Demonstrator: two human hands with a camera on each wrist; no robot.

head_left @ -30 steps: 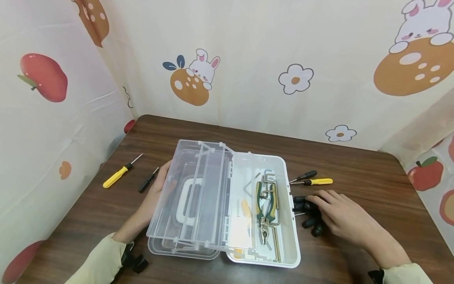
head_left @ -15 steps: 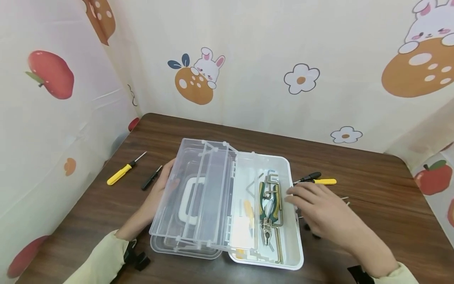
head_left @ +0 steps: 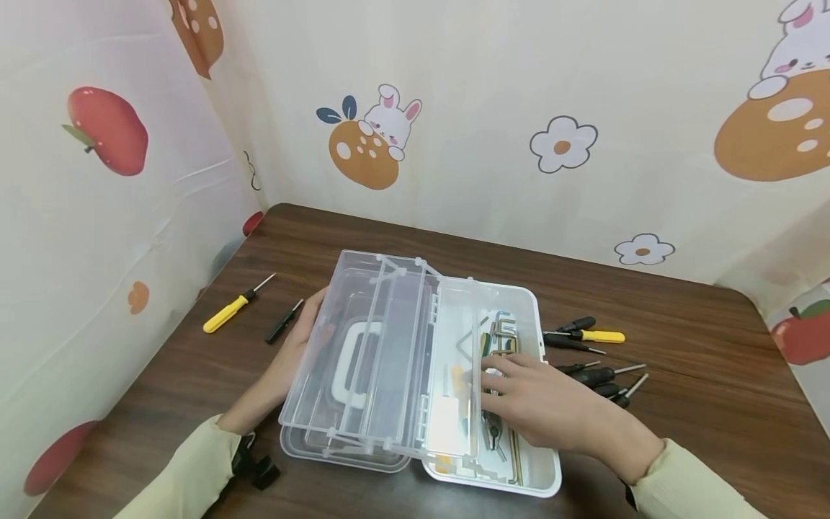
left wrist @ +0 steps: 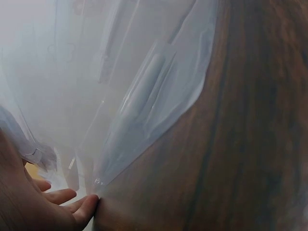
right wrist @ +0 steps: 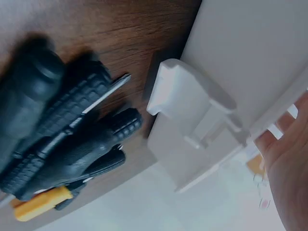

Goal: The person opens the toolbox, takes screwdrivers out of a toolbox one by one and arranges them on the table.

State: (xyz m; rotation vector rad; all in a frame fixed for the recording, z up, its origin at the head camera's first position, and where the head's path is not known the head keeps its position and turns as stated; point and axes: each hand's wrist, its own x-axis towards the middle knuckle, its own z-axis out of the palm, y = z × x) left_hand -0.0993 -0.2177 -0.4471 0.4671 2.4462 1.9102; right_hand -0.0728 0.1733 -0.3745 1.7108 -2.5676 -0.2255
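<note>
In the head view, a white toolbox (head_left: pixel 548 468) lies opened out, with a clear lid (head_left: pixel 311 461) and raised clear tray (head_left: pixel 395 360) folded to its left. My left hand (head_left: pixel 300 353) supports the tray's left edge; in the left wrist view its extended fingers (left wrist: pixel 86 208) touch the clear plastic. My right hand (head_left: pixel 538 404) reaches into the box over green-and-yellow pliers (head_left: pixel 494 432), covering their middle. Its fingers look relaxed and spread, with fingertips near the pliers; contact is not clear. Several brass-coloured hex keys (head_left: pixel 515 461) lie beside the pliers.
Right of the box lie several black-handled screwdrivers (head_left: pixel 595 376) and a yellow-handled screwdriver (head_left: pixel 603 336). At left lie another yellow screwdriver (head_left: pixel 227 313) and a small black screwdriver (head_left: pixel 282 323). A white latch (right wrist: pixel 192 103) sticks out from the box's side.
My right hand has left the black screwdrivers, crossed the box's right wall leftward and come over the pliers. My left hand stays at the tray. The head view has shifted slightly.
</note>
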